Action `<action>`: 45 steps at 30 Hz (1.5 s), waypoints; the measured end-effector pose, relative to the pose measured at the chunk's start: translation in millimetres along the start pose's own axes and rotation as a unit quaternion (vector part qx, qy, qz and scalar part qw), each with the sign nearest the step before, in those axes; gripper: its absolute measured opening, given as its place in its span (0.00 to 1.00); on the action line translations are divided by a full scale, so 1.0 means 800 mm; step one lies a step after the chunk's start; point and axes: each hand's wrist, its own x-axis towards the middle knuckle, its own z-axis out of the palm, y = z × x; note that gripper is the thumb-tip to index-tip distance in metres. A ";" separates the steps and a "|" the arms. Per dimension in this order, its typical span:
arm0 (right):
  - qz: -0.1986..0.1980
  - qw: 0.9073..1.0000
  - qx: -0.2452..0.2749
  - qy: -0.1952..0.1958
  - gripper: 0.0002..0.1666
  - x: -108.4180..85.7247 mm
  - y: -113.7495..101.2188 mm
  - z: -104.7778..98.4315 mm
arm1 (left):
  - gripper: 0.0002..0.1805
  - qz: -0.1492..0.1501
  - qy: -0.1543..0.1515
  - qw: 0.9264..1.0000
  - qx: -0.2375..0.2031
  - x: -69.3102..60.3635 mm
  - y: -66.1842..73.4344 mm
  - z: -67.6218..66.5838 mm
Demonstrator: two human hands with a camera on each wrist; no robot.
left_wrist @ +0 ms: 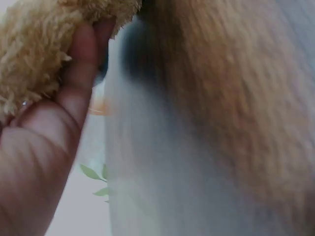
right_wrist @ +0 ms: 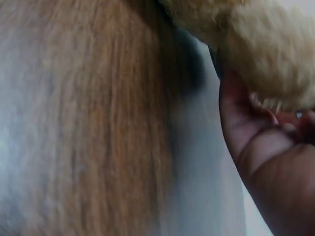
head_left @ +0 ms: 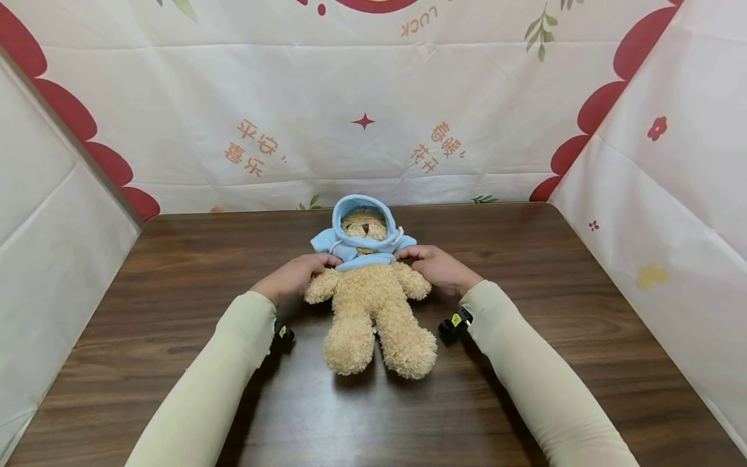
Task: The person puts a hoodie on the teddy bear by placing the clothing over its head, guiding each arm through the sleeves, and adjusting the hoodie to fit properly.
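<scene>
Teddy bear (head_left: 370, 292) is laid on its back at the middle of the table (head_left: 175, 279), with its head towards the far edge and its feet towards the person. Its face is framed by the hood of a blue hoodie (head_left: 366, 260), which is bunched around the neck, with both furry arms left below the hem. One side of the hem is pinched by the fingers of the left hand (head_left: 296, 275), and the other side is pinched by those of the right hand (head_left: 445, 268). Both forearms are covered by pale sleeves (head_left: 201, 383). Behind the table, a white cloth (head_left: 315, 97) printed with red and orange patterns is hung.
</scene>
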 end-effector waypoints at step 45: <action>-0.035 0.983 -0.170 0.061 0.10 -0.016 -0.010 0.040 | 0.31 0.068 0.028 0.979 0.189 -0.005 0.007 0.026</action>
